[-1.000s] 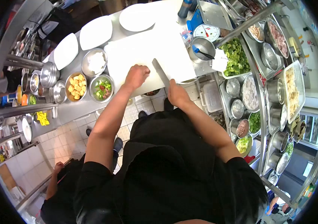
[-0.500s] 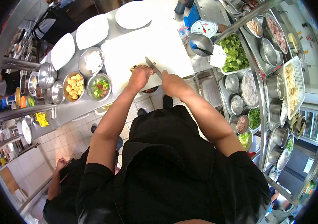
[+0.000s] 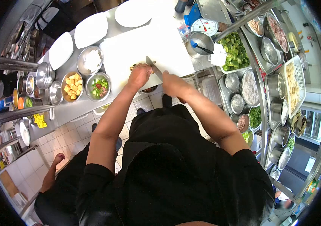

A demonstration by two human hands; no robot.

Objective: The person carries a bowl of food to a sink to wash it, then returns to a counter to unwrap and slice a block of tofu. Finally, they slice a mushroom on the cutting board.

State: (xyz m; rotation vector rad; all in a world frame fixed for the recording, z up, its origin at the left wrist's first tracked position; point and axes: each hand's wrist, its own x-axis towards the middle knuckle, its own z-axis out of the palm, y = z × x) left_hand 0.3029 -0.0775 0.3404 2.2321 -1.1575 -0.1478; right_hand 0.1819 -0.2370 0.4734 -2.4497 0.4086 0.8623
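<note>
My right hand (image 3: 173, 83) is closed round the handle of a knife (image 3: 154, 66), whose blade points up and to the left over the white cutting board (image 3: 145, 43). Just left of the blade, my left hand (image 3: 140, 75) is closed, fingers bent down on a small piece of food (image 3: 132, 67) at the board's near edge. Most of that food is hidden under the fingers. Small dark bits lie close to the blade. Left of the board stand a bowl of chopped green and red pieces (image 3: 99, 87) and a bowl of yellow chunks (image 3: 73, 87).
White plates (image 3: 91, 30) line the far left of the counter. A dial scale (image 3: 204, 27) and a metal pot (image 3: 200, 44) stand beyond the board's right side. Leafy greens (image 3: 235, 52) and shelf rails are at right. A co-worker's hand (image 3: 58, 158) is at lower left.
My view has shifted slightly. The knife remains beside my left hand, and my right hand is now a little blurred. The co-worker's hand has moved, its fingers more spread.
</note>
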